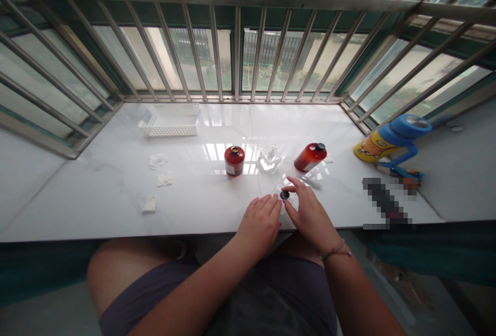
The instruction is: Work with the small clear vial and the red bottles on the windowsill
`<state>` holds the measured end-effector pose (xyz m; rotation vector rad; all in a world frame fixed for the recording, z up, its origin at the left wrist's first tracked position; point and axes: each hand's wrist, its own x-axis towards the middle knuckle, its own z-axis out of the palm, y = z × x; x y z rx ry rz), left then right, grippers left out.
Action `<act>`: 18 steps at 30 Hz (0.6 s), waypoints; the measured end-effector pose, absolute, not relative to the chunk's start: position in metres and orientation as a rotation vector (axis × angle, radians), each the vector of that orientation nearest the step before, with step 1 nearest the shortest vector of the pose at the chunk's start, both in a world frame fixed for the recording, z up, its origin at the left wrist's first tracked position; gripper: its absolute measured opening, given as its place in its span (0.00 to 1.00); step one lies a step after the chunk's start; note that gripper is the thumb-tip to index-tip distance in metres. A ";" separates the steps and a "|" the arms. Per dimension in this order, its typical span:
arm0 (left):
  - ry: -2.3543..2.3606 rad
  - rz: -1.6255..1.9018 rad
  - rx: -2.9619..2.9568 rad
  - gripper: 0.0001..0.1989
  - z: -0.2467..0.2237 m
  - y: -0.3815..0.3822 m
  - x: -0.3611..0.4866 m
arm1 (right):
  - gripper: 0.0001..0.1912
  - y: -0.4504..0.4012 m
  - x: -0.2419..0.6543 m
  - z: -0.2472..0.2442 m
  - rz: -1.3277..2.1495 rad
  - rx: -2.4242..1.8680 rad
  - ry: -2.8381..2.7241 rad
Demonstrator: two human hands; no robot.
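Note:
My left hand (pixel 260 222) and my right hand (pixel 308 211) rest together at the near edge of a white marble sill (pixel 116 207). Between their fingertips lies a small clear item with a black cap (pixel 284 194); my right hand's fingers pinch it, and my left hand's fingers touch its side. Just beyond stand an upright red-brown bottle (pixel 234 161) without a cap, a clear glass bottle (pixel 270 158), and a second red-brown bottle (pixel 310 157) with a black cap, tilted to the right.
A white plastic basket (pixel 170 120) sits at the back left. Three crumpled white wads (pixel 157 161) lie on the left of the sill. A blue and yellow container (pixel 391 142) lies at the right beside a blurred patch. Metal window bars (pixel 236 57) close off the back.

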<state>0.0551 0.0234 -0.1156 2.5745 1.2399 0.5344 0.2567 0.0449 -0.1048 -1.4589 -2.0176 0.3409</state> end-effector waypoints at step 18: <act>1.138 0.591 2.566 0.27 -0.120 0.028 0.049 | 0.29 0.046 0.248 -0.100 0.127 -1.561 -1.975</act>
